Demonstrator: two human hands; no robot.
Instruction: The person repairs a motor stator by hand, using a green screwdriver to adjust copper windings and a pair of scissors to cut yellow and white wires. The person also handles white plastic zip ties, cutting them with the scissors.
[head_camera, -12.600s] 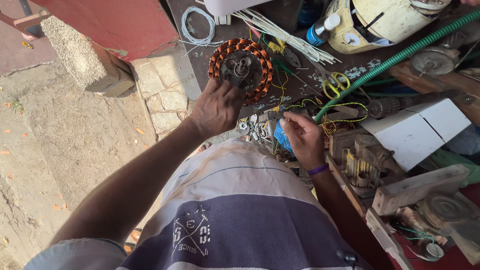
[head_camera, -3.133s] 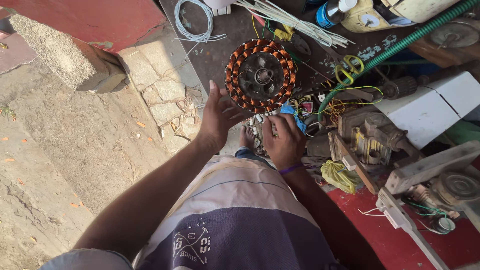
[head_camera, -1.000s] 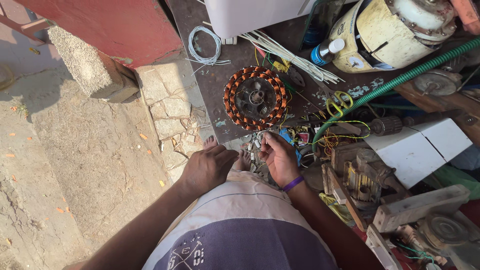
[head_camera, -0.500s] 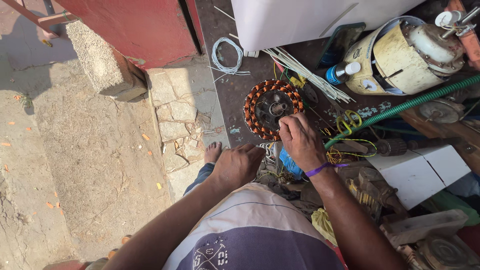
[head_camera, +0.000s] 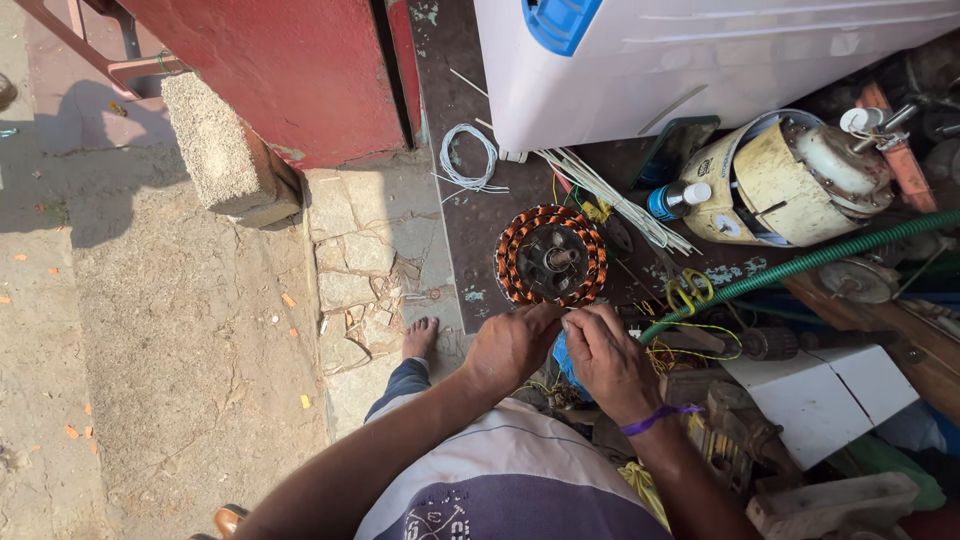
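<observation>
Copper-wound stator (head_camera: 551, 256) sits mid-frame on the dark tabletop (head_camera: 470, 215). Half a second ago only our right hand (head_camera: 610, 362) reached it; now our left hand (head_camera: 512, 345) joins, both pinching at its lower rim, what they pinch hidden.

- Bright, hard daylight throughout.
- A deep shadow lies on the far left ground (head_camera: 90, 200) beside the stone block (head_camera: 215, 150).
- The white appliance (head_camera: 720, 60) at the far right glares.
- Sharp centre; slight wide-angle bending at the edges.
</observation>
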